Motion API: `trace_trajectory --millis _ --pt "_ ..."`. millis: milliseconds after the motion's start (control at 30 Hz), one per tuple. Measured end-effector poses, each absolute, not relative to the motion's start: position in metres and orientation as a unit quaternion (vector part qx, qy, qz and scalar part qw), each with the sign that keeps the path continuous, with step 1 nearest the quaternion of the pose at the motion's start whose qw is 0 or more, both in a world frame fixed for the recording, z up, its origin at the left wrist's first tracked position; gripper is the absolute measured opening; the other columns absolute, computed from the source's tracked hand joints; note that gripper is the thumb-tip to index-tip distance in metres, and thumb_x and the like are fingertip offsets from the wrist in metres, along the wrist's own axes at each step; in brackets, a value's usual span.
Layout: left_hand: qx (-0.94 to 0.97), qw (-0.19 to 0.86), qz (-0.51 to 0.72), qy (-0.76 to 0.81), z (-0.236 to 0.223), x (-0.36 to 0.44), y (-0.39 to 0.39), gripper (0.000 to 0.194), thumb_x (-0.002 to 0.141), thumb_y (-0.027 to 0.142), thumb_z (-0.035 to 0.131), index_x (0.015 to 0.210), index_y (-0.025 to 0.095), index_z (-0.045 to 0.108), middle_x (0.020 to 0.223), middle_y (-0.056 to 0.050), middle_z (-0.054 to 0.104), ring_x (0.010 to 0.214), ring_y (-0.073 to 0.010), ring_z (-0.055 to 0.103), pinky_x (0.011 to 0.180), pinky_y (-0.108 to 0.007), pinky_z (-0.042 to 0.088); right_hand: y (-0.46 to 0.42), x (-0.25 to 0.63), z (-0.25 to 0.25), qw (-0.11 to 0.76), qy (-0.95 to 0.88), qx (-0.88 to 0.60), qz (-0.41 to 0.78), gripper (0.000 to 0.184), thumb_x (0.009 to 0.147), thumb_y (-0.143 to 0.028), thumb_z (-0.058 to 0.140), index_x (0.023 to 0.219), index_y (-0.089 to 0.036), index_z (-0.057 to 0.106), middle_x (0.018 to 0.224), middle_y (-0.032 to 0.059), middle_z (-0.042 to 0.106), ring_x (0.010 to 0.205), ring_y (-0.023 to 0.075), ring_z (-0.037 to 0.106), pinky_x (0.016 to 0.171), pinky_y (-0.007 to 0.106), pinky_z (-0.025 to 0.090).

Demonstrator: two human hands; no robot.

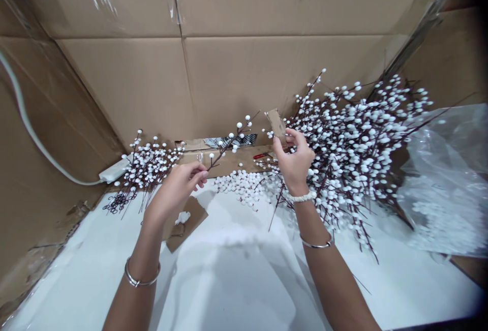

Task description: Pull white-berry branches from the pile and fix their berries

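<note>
Pinching thin dark stem (223, 155) of white-berry spray in left hand (175, 193), fingers closed; right hand (293, 160) fingers curled on big berry bundle (351, 138), above white sheet (229, 280). Stems light, springy; berries fragile: hold bare stem.

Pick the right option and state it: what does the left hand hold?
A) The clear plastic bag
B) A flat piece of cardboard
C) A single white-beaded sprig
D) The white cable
C. The left hand pinches the dark stem of a single white-beaded sprig, which rises from the fingers on its own, apart from the large bunch.
</note>
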State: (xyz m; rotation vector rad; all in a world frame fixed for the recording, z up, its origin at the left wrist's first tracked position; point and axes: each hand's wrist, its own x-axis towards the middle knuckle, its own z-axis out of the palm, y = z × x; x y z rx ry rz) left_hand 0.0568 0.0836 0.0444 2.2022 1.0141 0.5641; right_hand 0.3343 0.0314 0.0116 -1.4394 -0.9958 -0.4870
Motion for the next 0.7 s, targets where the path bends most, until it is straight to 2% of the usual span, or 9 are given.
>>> trace_trajectory --millis 267,333,433,533,667,700 --pt "0.840 0.316 0.225 0.380 0.045 0.053 0.085 0.025 0.092 0.036 0.048 0.079 0.019 0.061 0.077 -0.002 0.068 0.068 -0.0145 0.064 0.063 -0.025 0.050 0.031 0.331 0.012 0.613 -0.437 -0.628 -0.198 0.028 0.080 -0.032 0.062 0.104 -0.017 0.065 0.083 0.0047 0.071 0.071 0.0187 0.065 0.075 0.033 0.052" --pt "0.838 0.317 0.230 0.380 0.046 0.052 0.085 0.024 0.091 0.035 0.048 0.079 0.018 0.061 0.075 -0.002 0.068 0.067 -0.0142 0.064 0.063 -0.025 0.050 0.033 0.330 0.009 0.610 -0.442 -0.638 -0.157 0.030 0.080 -0.034 0.062 0.105 -0.017 0.065 0.085 0.0056 0.071 0.073 0.0189 0.065 0.074 0.033 0.052" --pt "0.833 0.320 0.243 0.380 0.049 0.048 0.086 0.022 0.090 0.034 0.049 0.080 0.018 0.061 0.071 -0.002 0.067 0.065 -0.0141 0.063 0.061 -0.025 0.051 0.040 0.324 0.002 0.575 -0.466 -0.672 -0.036 0.033 0.080 -0.036 0.062 0.105 -0.015 0.066 0.088 0.0079 0.073 0.074 0.0192 0.066 0.071 0.030 0.052" --pt "0.830 0.318 0.260 0.378 0.054 0.044 0.086 0.022 0.090 0.034 0.050 0.080 0.017 0.061 0.071 -0.002 0.067 0.065 -0.0140 0.063 0.060 -0.024 0.051 0.046 0.304 -0.007 0.449 -0.518 -0.726 0.059 0.032 0.079 -0.032 0.063 0.106 -0.014 0.068 0.094 0.0101 0.074 0.080 0.0209 0.068 0.072 0.029 0.050" --pt "0.832 0.300 0.274 0.377 0.060 0.040 0.084 0.020 0.089 0.029 0.049 0.077 0.017 0.061 0.071 -0.002 0.066 0.063 -0.0128 0.061 0.059 -0.023 0.049 0.046 0.253 -0.021 0.174 -0.685 -0.702 0.091 0.027 0.087 -0.030 0.053 0.106 -0.016 0.068 0.098 0.0115 0.075 0.088 0.0226 0.069 0.073 0.027 0.046" --pt "0.833 0.298 0.276 0.376 0.061 0.039 0.083 0.020 0.089 0.028 0.049 0.077 0.017 0.060 0.071 -0.002 0.066 0.063 -0.0128 0.061 0.059 -0.023 0.049 0.044 0.239 -0.026 0.145 -0.709 -0.682 0.105 0.025 0.087 -0.031 0.054 0.102 -0.017 0.069 0.093 0.0102 0.075 0.085 0.0226 0.070 0.071 0.027 0.045"
